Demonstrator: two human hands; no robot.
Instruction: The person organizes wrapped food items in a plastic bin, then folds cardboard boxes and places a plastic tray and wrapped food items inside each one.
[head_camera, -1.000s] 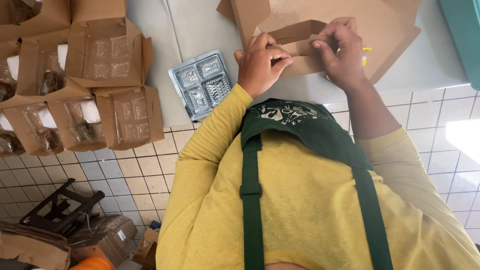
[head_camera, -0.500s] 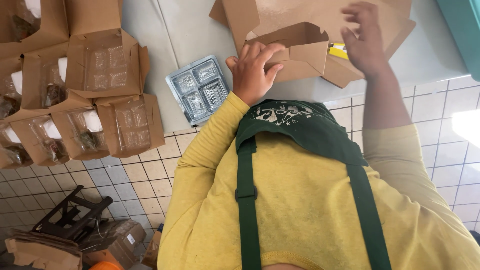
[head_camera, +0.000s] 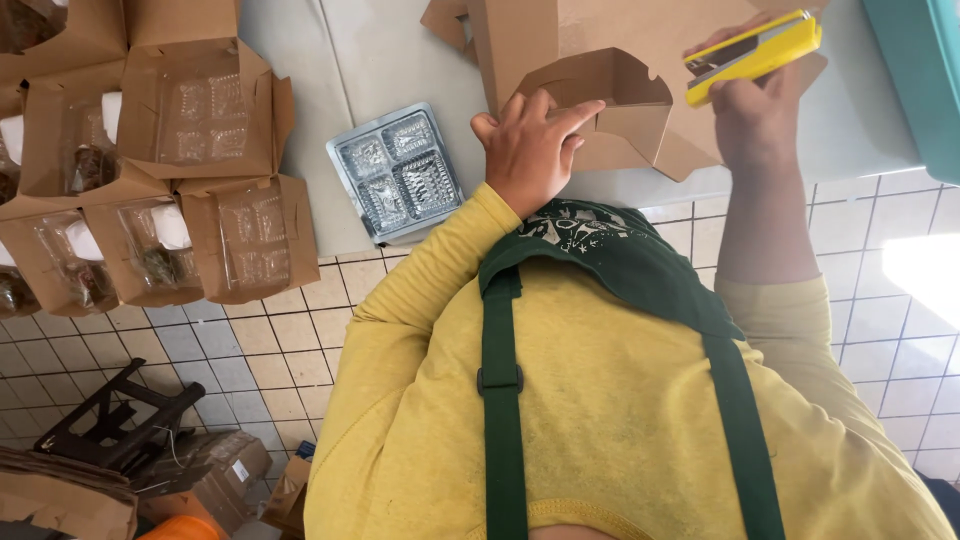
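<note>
Head view: left hand (head_camera: 530, 150) rests on the near wall of a half-folded cardboard box (head_camera: 600, 105), fingers spread and laid over the wall's top edge, palm down, pinning the box to the tabletop (head_camera: 400, 50). Right hand (head_camera: 755, 115) is closed around a yellow stapler (head_camera: 752, 48), lifted above the box's right side. Stapler's long axis runs left-low to right-high; its left end points toward the box's right wall, near but not touching. So the box lies left of the right hand, and directly under the left hand. Right hand is the one carrying the tool; left is the holder. Flat cardboard blanks (head_camera: 620, 25) lie beneath and behind the box. Clear plastic tray (head_camera: 395, 172) sits on the tabletop just left of the left hand, apart from it. Finished boxes with trays (head_camera: 200, 110) are stacked far left, well apart.
</note>
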